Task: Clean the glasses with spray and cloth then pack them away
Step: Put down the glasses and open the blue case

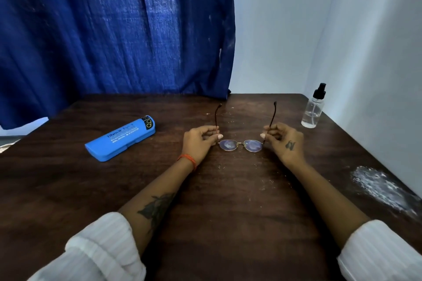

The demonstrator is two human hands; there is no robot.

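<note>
Our left hand (pixel 201 141) and right hand (pixel 283 140) each pinch a temple of the open glasses (pixel 241 145) low over the counter (pixel 228 212), where we judge uneven pulling could bend the thin frame or grit scratch the lenses.

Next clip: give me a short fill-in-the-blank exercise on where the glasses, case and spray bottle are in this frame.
1. Both hands, left hand and right hand, hold the glasses by the ____.
2. The blue case lies ____, lid down.
3. The spray bottle stands on the person's ____ side.
4. The glasses' arms are ____ out.

Missing words: arms; closed; right; folded
</note>
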